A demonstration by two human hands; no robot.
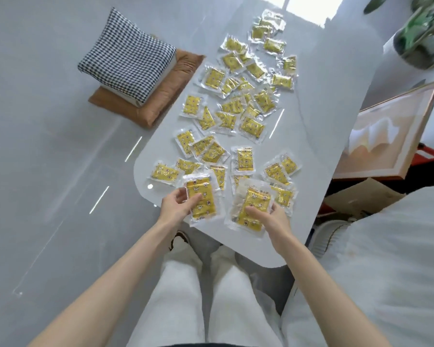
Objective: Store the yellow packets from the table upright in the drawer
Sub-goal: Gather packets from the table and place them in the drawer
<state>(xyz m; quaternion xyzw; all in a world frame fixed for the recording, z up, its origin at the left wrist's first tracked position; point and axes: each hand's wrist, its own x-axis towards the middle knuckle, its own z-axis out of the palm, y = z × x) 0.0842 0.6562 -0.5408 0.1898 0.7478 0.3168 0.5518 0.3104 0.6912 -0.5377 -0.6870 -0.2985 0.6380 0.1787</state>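
Observation:
Several yellow packets [236, 106] in clear wrappers lie scattered over the white table [318, 126]. My left hand [177, 205] grips one yellow packet [203, 196] by its left edge, near the table's front corner. My right hand [268, 216] holds a small stack of yellow packets [253, 204] by its lower edge, thumb on top. Both sit just above or on the tabletop; I cannot tell which. No drawer is in view.
A checked cushion [128, 56] rests on a brown cushion [166, 93] on the grey floor to the left. A framed picture [391, 131] leans at the right, a cardboard box [361, 196] below it. A plant pot [424, 43] stands far right.

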